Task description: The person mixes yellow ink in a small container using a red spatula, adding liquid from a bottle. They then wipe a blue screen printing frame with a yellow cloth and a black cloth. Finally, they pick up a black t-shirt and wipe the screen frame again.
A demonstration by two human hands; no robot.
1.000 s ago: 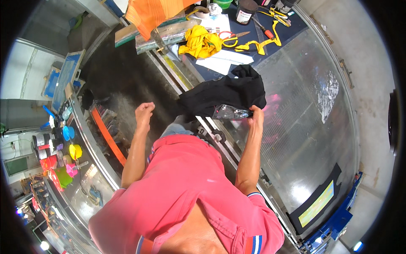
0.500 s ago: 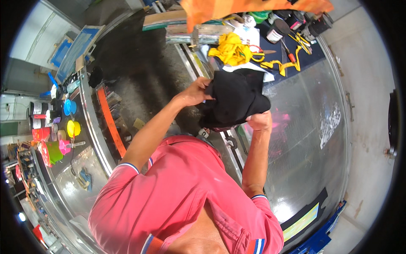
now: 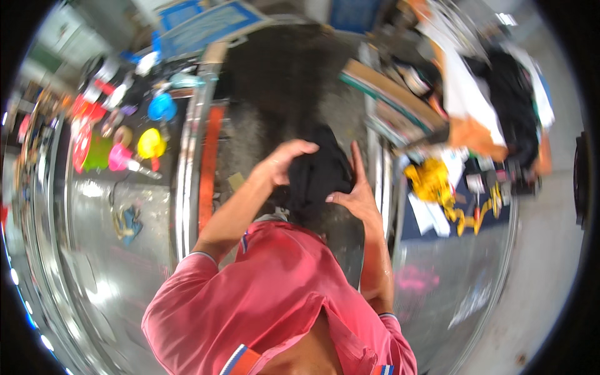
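A dark bundle of black cloth (image 3: 320,175) is between my two hands, in front of my body and over the gap between the tables. My left hand (image 3: 284,164) is at its left side, with a finger stretched out along the cloth's upper edge. On the other side, my right hand (image 3: 357,190) has its fingers pointing away from me, and its thumb is spread apart over the cloth's edge. Neither hand is closed around the bundle. Blur hides the cloth's shape and what lies right beneath it.
At left, a metal-edged table (image 3: 122,250) holds colourful tubs, including a yellow cup (image 3: 151,144). The right table (image 3: 447,275) carries yellow cloth (image 3: 431,180) and tools. Boards (image 3: 394,94) jut over its far corner. An orange bar (image 3: 211,169) runs along the left table.
My view and body have turned left, bringing the aisle to the middle. The black cloth has come from beside the right table to over the gap. My fingers have loosened from it.
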